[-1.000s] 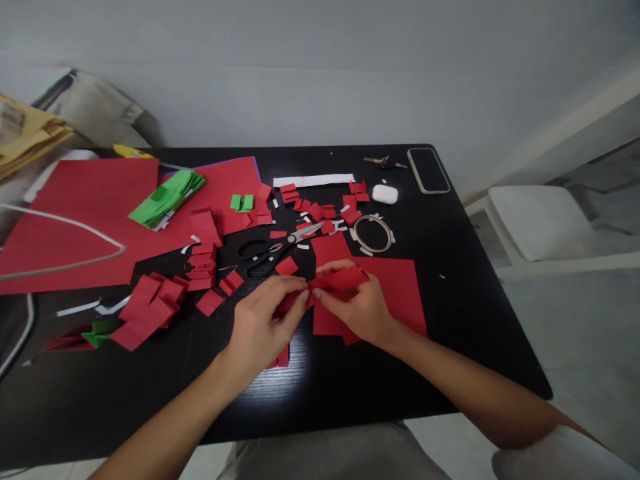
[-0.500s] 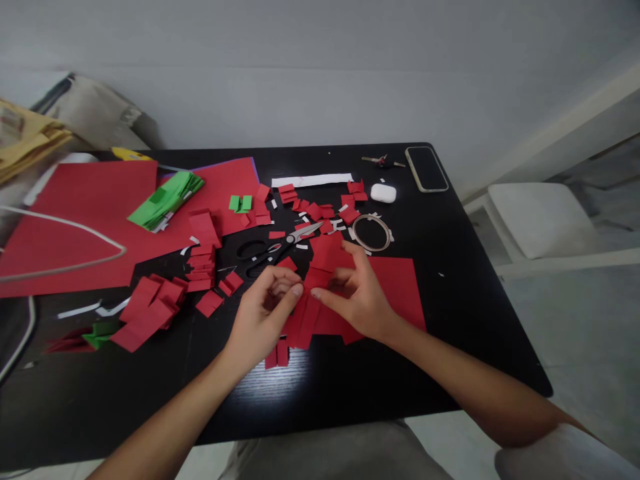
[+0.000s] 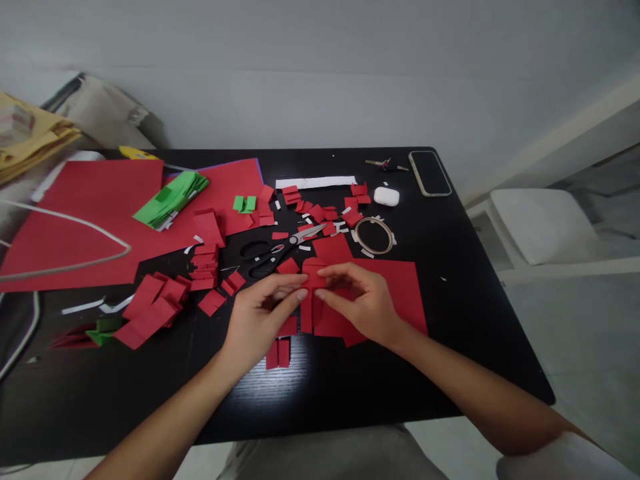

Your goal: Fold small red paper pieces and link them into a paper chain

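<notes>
Both hands meet over the middle of the black table (image 3: 350,393). My left hand (image 3: 263,317) and my right hand (image 3: 363,303) each pinch the same small red paper piece (image 3: 314,275) between thumb and fingers. The piece sits just above a red paper sheet (image 3: 400,293) lying flat under my right hand. Two small folded red pieces (image 3: 278,353) lie near my left wrist. Black-handled scissors (image 3: 275,250) rest just beyond the hands.
Piles of folded red pieces (image 3: 155,307) lie to the left. Large red sheets (image 3: 95,213) carry a green paper stack (image 3: 170,199) and a white cord (image 3: 75,267). A tape ring (image 3: 373,235), earbud case (image 3: 386,196), phone (image 3: 430,173) and keys (image 3: 385,163) sit at the far right.
The fingers of my right hand, spread half a second ago, have closed onto the red piece. Both hands now pinch it flat and close together.
</notes>
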Demonstrator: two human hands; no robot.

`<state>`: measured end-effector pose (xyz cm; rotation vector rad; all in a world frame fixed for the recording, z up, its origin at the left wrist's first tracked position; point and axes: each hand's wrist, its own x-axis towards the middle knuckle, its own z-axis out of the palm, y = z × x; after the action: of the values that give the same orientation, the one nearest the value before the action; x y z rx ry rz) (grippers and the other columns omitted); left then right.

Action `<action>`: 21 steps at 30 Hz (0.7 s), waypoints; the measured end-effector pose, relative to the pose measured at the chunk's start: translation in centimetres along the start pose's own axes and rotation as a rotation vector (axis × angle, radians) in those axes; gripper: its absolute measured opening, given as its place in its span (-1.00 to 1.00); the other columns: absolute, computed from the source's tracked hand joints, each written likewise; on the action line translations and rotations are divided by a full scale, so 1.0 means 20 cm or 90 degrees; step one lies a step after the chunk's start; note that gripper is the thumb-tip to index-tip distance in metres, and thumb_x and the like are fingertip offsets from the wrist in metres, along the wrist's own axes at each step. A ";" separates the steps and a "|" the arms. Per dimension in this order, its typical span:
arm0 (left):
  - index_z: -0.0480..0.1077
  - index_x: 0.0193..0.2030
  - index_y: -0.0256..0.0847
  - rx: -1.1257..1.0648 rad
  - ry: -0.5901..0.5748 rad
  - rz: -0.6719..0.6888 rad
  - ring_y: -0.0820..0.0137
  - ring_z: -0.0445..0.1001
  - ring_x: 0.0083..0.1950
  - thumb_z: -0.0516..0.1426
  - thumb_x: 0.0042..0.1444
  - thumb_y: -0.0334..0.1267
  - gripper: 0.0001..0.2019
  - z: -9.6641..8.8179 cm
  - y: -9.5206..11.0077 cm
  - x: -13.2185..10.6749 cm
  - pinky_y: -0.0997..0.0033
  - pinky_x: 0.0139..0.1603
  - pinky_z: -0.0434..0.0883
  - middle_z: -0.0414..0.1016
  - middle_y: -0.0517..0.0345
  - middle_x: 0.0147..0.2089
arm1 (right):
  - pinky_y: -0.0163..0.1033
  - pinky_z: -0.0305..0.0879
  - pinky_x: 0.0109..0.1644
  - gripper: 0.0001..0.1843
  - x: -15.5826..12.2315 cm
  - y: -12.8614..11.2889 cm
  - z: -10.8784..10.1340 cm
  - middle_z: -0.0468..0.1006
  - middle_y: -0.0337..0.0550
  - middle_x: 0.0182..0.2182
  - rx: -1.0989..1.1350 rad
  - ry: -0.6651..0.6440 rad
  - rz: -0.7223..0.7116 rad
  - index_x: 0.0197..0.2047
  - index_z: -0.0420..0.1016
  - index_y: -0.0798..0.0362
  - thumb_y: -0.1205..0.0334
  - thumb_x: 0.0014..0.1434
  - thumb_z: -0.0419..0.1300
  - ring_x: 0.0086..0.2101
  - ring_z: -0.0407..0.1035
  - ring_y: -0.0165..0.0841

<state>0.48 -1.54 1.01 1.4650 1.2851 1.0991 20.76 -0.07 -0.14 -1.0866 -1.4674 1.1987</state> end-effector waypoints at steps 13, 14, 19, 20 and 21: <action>0.67 -0.19 -0.12 0.078 0.017 0.096 0.39 0.59 -0.19 0.31 0.22 -0.37 -0.91 -0.01 0.00 0.02 0.43 -0.20 0.56 0.62 0.11 -0.20 | -0.14 0.50 -0.02 -0.96 0.01 -0.02 -0.01 0.62 -0.16 -0.23 -0.098 -0.012 -0.075 -0.21 0.68 -0.04 0.27 0.24 0.42 -0.18 0.55 -0.29; 0.66 -0.19 -0.12 0.074 0.011 0.093 0.38 0.59 -0.19 0.30 0.22 -0.36 -0.91 -0.01 0.01 0.02 0.42 -0.19 0.57 0.63 0.11 -0.20 | -0.13 0.50 -0.02 -0.95 0.01 -0.03 -0.01 0.64 -0.16 -0.22 -0.093 -0.016 -0.079 -0.20 0.68 -0.04 0.28 0.24 0.41 -0.17 0.56 -0.28; 0.63 -0.14 -0.13 0.065 -0.012 0.066 0.42 0.59 -0.28 0.29 0.25 -0.34 -0.91 0.00 0.01 0.00 0.45 -0.24 0.56 0.68 0.16 -0.23 | -0.16 0.54 -0.09 -0.87 0.01 -0.03 0.00 0.72 -0.17 -0.19 -0.052 -0.047 -0.028 -0.11 0.66 -0.05 0.29 0.25 0.38 -0.20 0.61 -0.29; 0.62 -0.12 -0.13 0.074 -0.010 0.065 0.42 0.59 -0.28 0.27 0.27 -0.32 -0.91 0.00 0.01 0.00 0.45 -0.24 0.56 0.68 0.16 -0.23 | -0.18 0.55 -0.10 -0.88 0.00 -0.03 0.00 0.73 -0.18 -0.21 -0.042 -0.052 -0.011 -0.13 0.67 -0.05 0.29 0.25 0.37 -0.21 0.62 -0.29; 0.60 -0.09 -0.13 0.088 -0.009 0.071 0.42 0.60 -0.28 0.25 0.30 -0.31 -0.90 0.00 0.01 0.00 0.44 -0.23 0.56 0.68 0.16 -0.22 | -0.19 0.56 -0.11 -0.90 0.00 -0.03 0.00 0.73 -0.19 -0.23 -0.025 -0.050 0.008 -0.15 0.67 -0.05 0.28 0.24 0.38 -0.22 0.63 -0.30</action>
<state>0.56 -1.65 1.15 1.6611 1.3055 1.0874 20.63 -0.07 0.37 -1.0872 -1.5528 1.2372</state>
